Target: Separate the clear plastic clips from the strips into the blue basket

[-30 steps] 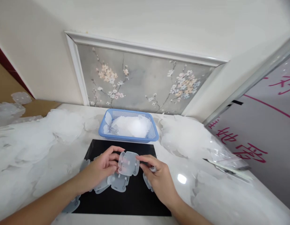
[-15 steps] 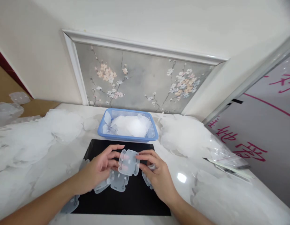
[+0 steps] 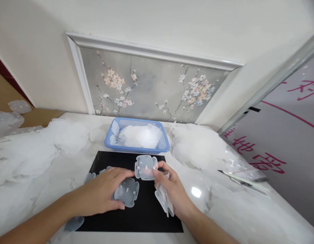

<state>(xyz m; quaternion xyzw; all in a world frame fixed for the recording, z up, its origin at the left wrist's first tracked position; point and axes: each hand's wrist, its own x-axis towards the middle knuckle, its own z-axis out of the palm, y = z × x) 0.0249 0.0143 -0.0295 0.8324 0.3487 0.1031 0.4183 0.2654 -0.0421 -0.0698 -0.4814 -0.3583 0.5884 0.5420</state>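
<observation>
My right hand (image 3: 172,189) pinches a thin translucent plastic piece (image 3: 146,168) with notched, rounded edges, small holes and slots. More such pieces (image 3: 164,200) are tucked in the same hand, under its palm. On the black mat (image 3: 144,217), my left hand (image 3: 106,191) reaches over another translucent piece (image 3: 128,192), thumb and fingers apart at its sides. Whether it grips that piece is unclear. Other pieces lie partly hidden beneath and behind the left hand, and one (image 3: 75,223) sticks out at the mat's lower left corner.
A blue basket (image 3: 111,148) behind the mat holds a heap of white pieces. Piles of translucent pieces lie left (image 3: 27,159) and right (image 3: 200,145). A clear plastic bag (image 3: 245,169) lies at right, beside a whiteboard (image 3: 294,135) with red writing. Cardboard (image 3: 47,117) stands far left.
My left hand has left the held piece and lowered over the one on the mat. The piece in my right hand has turned and shifted slightly up and right, and the tucked pieces show more.
</observation>
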